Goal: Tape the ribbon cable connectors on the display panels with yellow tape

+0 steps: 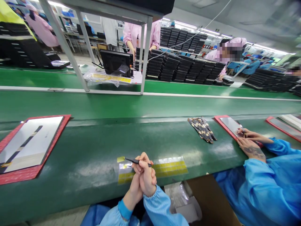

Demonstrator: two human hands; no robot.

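My right hand (148, 179) grips black tweezers (135, 161), which point left. A small yellow tape piece (120, 159) is at their tip. Pressed up against it, my left hand (135, 185) is closed, its fingers partly hidden behind the right hand; whether it holds anything I cannot make out. Below and beside both hands lies a clear sheet with rows of yellow tape pieces (172, 168), its middle covered by the hands.
At left, a screen panel (43, 141) with a dark strip rests on red foam (21, 179). Dark flex strips (202, 129) lie in a pile to the right. A co-worker's hands (250, 144) work on another panel (231, 126). A metal rack (145, 56) stands beyond the green bench (94, 141).
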